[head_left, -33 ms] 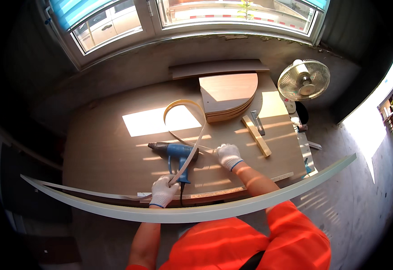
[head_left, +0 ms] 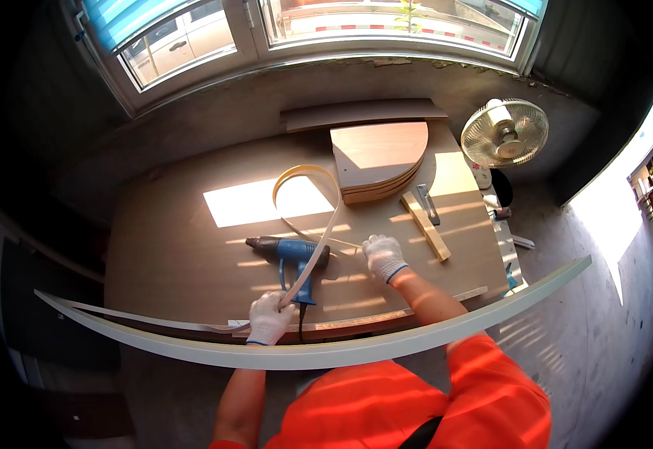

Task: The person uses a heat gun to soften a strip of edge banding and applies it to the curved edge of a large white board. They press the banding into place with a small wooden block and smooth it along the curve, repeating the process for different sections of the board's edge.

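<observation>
A long, thin strip of pale edge banding (head_left: 328, 233) rises in a loop above the wooden worktable (head_left: 177, 262). My left hand (head_left: 269, 317), in a white knitted glove, is closed around the strip at the table's near edge. From there the band also runs left, behind a long pale board (head_left: 341, 358) that crosses in front of me. The other run of the loop reaches my gloved right hand (head_left: 384, 257), whose curled fingers pinch it near its end. A blue heat gun (head_left: 296, 251) lies between my hands, nozzle to the left, partly behind the strip.
Quarter-round wooden panels (head_left: 381, 153) are stacked at the back of the table. Right of them lie a wood block (head_left: 426, 227) and a metal tool (head_left: 428, 203). A fan (head_left: 504, 133) stands at the far right. A dark cord (head_left: 302, 322) hangs over the near edge.
My right hand has shifted slightly right and away from me, and the loop has moved a little with it. My left hand stays nearly in place, still gripping the strip.
</observation>
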{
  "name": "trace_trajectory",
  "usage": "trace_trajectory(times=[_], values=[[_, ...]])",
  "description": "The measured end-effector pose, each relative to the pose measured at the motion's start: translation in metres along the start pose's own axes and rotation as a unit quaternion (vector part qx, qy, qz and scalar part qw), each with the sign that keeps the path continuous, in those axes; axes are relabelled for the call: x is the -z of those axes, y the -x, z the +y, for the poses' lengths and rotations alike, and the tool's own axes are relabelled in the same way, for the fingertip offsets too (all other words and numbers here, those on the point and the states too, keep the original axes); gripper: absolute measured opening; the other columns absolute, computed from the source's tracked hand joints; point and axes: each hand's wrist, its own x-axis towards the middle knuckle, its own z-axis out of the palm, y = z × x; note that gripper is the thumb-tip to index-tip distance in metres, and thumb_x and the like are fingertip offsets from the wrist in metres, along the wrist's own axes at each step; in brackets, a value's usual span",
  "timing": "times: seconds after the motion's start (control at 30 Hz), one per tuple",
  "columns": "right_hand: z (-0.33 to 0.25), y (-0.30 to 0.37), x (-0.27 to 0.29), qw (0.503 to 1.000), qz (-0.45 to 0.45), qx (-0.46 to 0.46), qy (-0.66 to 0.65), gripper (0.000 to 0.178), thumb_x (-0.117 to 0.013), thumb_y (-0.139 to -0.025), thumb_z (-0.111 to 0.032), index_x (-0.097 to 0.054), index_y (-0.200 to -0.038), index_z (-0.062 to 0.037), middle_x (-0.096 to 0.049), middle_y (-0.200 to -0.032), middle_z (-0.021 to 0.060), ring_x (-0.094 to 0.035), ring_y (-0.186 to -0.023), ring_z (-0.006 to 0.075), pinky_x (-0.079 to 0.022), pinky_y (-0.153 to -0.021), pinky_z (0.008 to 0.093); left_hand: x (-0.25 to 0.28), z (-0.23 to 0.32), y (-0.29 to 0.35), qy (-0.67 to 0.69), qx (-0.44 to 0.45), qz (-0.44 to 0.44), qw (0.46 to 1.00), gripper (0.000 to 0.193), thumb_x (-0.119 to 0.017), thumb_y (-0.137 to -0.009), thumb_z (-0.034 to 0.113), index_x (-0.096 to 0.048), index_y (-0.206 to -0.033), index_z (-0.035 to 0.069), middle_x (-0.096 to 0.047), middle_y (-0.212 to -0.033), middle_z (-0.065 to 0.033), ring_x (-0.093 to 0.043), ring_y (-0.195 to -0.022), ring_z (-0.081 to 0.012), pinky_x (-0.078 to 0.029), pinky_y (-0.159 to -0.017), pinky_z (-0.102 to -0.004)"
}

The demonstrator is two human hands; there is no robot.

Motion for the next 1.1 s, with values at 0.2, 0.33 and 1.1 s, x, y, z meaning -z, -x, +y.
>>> trace_trajectory(times=[0.2,0.33,1.1], values=[[0.098,0.076,0.084,0.973,0.221,0.043,0.058,0.005,-0.070,-0.082,-0.013,-0.065,-0.083,-0.0121,-0.064,-0.091,0.0079,-0.066,-0.088,0.0308,-0.053,-0.073,0.0463,0.021,0.007,0.023,-0.044,-0.169,0.197,0.965,0.018,-0.082,-0.078,0.008,-0.076,-0.095,0.012,-0.073,-0.087,-0.0042,-0.071,-0.079,-0.0279,-0.052,-0.077,-0.0467],[0.194,0.131,0.131,0.925,0.346,-0.054,0.144,0.012,-0.071,-0.080,-0.009,-0.060,-0.082,-0.0124,-0.059,-0.090,0.0052,-0.063,-0.089,0.0295,-0.049,-0.077,0.0470,0.021,-0.001,0.025,-0.078,-0.250,0.303,0.916,0.035,-0.080,-0.078,-0.001,-0.069,-0.108,0.012,-0.068,-0.091,-0.0061,-0.068,-0.080,-0.0309,-0.053,-0.080,-0.0476],[0.234,0.122,0.047,0.881,-0.161,-0.441,0.062,0.040,-0.065,-0.099,-0.026,-0.070,-0.136,-0.0097,-0.072,-0.140,0.0126,-0.063,-0.135,0.0350,-0.053,-0.109,0.0536,0.059,-0.003,0.042,-0.140,-0.178,0.336,0.914,0.042,-0.073,-0.093,0.009,-0.066,-0.134,0.005,-0.071,-0.113,-0.0122,-0.068,-0.103,-0.0362,-0.049,-0.099,-0.0548]])
